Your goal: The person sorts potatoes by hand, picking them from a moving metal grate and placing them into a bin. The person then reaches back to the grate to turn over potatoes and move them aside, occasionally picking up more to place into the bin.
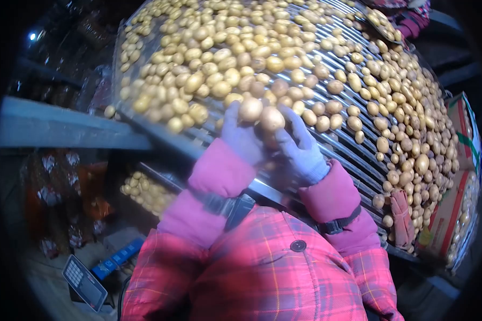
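Both of my hands wear pale lavender-grey work gloves and are close together at the near edge of a slatted metal table point(353, 142) covered with potatoes. My left hand point(242, 136), slightly blurred, is closed around a pale round potato point(250, 109). Curled fingers of my right hand point(304, 148) are on another large potato point(272, 119), right beside the first. Below these two, between the palms, is a darker potato point(269, 140), partly hidden. Loose potatoes point(227, 75) lie just beyond my fingertips.
At the right, more potatoes point(412, 150) are heaped beside a reddish cloth point(401, 218) and cardboard boxes point(449, 208). A blue-grey metal beam point(69, 125) crosses at left. Lower left are a crate of potatoes point(147, 193) and a scale display point(84, 282). Another person's sleeve point(414, 21) shows top right.
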`<state>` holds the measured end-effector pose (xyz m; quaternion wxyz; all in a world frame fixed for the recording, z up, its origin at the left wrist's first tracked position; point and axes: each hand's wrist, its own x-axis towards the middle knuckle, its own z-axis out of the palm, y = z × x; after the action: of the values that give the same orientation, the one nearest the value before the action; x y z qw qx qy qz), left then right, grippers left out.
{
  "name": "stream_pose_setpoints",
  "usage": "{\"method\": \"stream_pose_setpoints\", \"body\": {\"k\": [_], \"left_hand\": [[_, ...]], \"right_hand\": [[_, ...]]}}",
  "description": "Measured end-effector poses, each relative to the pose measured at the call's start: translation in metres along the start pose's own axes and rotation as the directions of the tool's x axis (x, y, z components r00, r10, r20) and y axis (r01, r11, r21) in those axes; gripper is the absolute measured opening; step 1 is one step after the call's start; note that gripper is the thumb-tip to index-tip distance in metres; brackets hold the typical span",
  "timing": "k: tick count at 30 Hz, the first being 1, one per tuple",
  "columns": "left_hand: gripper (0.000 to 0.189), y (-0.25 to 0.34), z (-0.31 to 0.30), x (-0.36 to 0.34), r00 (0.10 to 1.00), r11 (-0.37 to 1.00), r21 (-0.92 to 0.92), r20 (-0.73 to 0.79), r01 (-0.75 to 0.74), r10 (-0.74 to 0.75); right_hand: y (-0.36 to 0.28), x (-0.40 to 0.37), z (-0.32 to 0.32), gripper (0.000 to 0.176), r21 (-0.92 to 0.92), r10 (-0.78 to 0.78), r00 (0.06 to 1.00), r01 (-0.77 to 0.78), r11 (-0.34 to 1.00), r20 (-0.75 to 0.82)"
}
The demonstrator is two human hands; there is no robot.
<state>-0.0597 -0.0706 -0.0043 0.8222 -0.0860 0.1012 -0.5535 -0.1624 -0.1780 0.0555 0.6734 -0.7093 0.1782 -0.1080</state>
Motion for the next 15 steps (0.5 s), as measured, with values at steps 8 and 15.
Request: {"method": "stream_pose_setpoints", "body": {"k": [8, 15], "left_hand": [[0.067, 0.032, 0.040, -0.067, 0.931, 0.955, 0.190, -0.243, -0.228, 0.271], [0.054, 0.063, 0.043, -0.192, 0.736, 0.689, 0.580, -0.212, -0.435, 0.643]], "right_hand": [[-0.021, -0.004, 0.023, 0.042, -0.065, -0.079, 0.940, 0.106, 0.992, 0.332], [0.008, -0.022, -0.038, 0.035, -0.233, 0.097, 0.995, -0.088, 0.968, 0.026]]}}
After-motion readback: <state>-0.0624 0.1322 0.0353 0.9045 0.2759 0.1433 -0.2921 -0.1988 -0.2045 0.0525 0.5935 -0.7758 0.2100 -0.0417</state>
